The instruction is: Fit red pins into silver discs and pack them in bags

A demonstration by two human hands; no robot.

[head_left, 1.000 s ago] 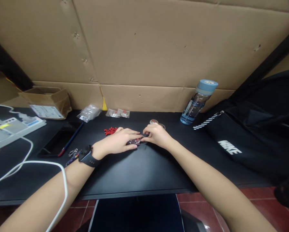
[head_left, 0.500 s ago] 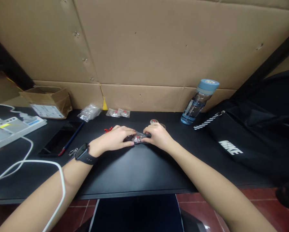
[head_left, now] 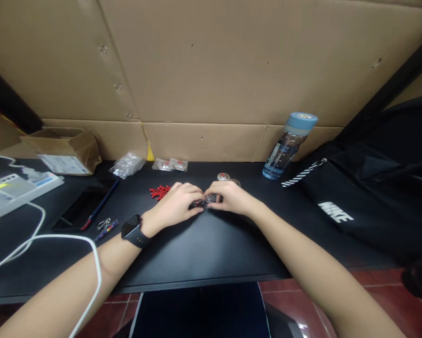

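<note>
In the head view, the left hand and right hand meet over the black tabletop, fingertips nearly touching. Each hand's fingers and thumb are partly bent, a modest gap between them, and both have hold of a shiny clear plastic packet – it lies between the two sets of fingers, its contents mostly hidden, with a little red showing. Just left of the left fingers is a red, branching, coral-like bundle. Just beyond the right fingers lie two round discs, the nearer one partly covered by the hand, the farther one with a red centre. Farther beyond the left fingers sit flat clear packets and a crumpled clear plastic bag – while well to the right of the right fingers stands a blue-lidded water bottle
</note>
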